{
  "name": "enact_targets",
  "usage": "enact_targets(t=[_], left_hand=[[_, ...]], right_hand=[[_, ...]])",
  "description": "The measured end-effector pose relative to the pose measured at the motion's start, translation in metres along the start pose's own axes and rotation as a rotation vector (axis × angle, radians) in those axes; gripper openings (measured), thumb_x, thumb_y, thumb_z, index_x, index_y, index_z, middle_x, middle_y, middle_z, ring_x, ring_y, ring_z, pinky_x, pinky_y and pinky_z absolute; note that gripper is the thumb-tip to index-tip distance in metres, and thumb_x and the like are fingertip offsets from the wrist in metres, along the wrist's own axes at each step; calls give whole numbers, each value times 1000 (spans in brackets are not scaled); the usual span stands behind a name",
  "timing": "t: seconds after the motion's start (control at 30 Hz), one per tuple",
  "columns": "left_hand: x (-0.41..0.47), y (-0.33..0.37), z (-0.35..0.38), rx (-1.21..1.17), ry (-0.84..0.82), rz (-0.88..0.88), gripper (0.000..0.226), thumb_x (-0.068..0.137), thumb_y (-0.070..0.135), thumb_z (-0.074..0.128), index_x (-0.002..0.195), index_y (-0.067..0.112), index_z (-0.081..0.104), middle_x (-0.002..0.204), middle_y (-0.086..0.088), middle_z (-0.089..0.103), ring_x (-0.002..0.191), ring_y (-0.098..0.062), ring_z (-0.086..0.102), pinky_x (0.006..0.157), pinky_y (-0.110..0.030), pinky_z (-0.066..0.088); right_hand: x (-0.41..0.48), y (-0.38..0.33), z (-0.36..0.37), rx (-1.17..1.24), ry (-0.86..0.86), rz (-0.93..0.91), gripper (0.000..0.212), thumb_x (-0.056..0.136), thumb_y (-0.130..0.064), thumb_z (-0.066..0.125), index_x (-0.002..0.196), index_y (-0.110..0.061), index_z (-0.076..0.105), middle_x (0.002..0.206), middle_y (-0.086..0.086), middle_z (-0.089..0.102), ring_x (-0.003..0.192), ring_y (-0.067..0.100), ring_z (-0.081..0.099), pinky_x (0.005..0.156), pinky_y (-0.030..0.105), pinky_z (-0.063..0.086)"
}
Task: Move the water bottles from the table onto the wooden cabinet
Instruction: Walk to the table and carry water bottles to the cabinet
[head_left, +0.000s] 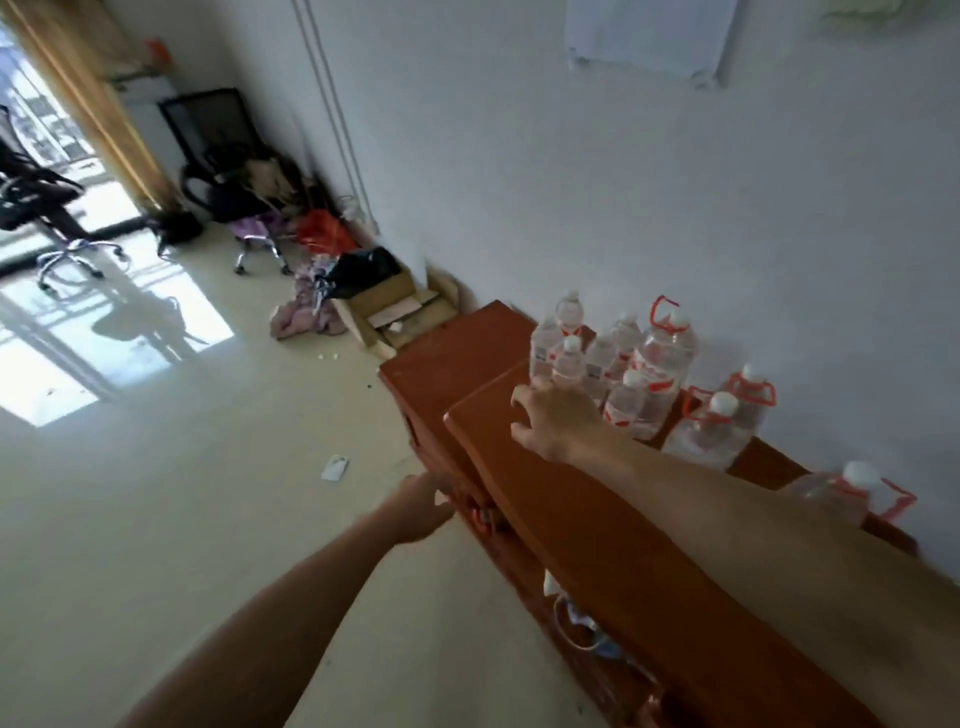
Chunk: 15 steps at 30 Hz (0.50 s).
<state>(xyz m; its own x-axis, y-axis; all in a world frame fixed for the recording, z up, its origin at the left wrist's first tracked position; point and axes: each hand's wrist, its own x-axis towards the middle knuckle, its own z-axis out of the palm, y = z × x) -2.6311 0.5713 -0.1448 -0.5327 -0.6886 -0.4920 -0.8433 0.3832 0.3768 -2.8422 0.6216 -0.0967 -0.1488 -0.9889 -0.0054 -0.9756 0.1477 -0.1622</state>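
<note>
Nearest me, the left hand (418, 512) hangs by the front edge of the wooden cabinet (571, 519). It is blurred, and I can't tell whether its fingers close on anything. The cabinet top is smooth, glossy reddish wood, hard and flat, with rounded edges.

Over it the right hand (558, 421) hovers with fingers spread and slightly hooked. It holds nothing, and its fingertips are just beside the small water bottles (600, 364). These stand upright in a tight cluster on the cabinet top near the wall: clear thin plastic, white caps, red labels. I'd judge them light but squashy and a bit slick, best gripped round the middle.

The big jugs (667, 353) beside them look full and heavy. Their red carry loops (662, 306) are the obvious hold.

The table isn't in view. Farther off, a cardboard box (384, 299) sits against the pale wall (571, 182), and a mesh office chair (218, 140) stands beyond it.
</note>
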Motion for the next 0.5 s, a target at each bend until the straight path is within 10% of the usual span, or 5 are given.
enact_targets(t=[0.5], left_hand=[[-161, -411, -126, -172, 343, -548, 35, 93, 38, 54, 124, 25, 58, 122, -7, 63, 113, -24, 58, 95, -32, 46]], right_hand=[[150, -432, 80, 2, -145, -534, 41, 85, -41, 58, 122, -23, 56, 123, 5, 56, 113, 23, 52, 93, 38, 44]])
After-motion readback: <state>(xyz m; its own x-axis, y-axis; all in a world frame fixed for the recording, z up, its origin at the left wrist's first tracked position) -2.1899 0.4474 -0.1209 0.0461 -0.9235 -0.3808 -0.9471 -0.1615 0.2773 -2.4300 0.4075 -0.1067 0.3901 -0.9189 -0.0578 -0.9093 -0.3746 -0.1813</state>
